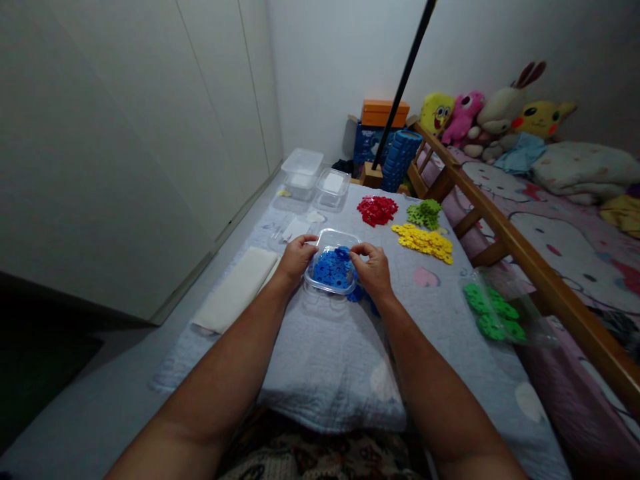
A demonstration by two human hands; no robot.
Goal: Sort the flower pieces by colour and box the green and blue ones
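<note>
A clear plastic container holds a heap of blue notched plastic discs. My left hand grips its left rim, thumb and fingers closed on it. Over the right rim, my right hand has thumb and forefinger pinched together at a blue disc on the upper right of the heap. More blue pieces lie on the cloth beside the container, partly hidden under my right hand and wrist.
Beyond lie piles of red pieces, yellow pieces and light green pieces. A bag of green discs is at right, near the wooden bed rail. Clear containers stand at the back; a folded cloth lies left.
</note>
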